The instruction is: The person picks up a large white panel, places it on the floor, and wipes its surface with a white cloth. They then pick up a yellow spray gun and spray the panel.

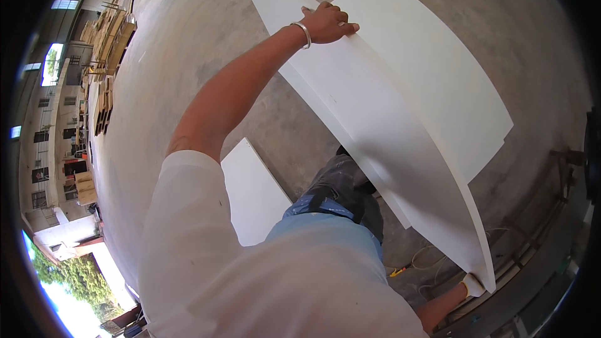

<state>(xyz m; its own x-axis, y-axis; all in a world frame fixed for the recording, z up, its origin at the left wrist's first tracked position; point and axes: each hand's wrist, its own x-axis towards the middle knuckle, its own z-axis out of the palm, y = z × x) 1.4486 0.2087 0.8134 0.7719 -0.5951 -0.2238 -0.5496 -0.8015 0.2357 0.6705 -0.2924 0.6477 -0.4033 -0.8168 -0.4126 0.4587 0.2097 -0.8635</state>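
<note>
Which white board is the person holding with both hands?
The long white board in the middle: the left hand grips its far edge, the right hand its near end. The other boards go untouched.

A bare grey concrete floor [206,37] carried everything in view. Directly on it lay a flat white rectangular panel [253,194], close beside the person's legs. Another broad white rectangular board [438,81] appeared to lie flat on the concrete farther out, partly covered by a long white panel held up on edge. At the far left edge, stacks of brown wooden boards [109,44] stood on the same floor.
</note>
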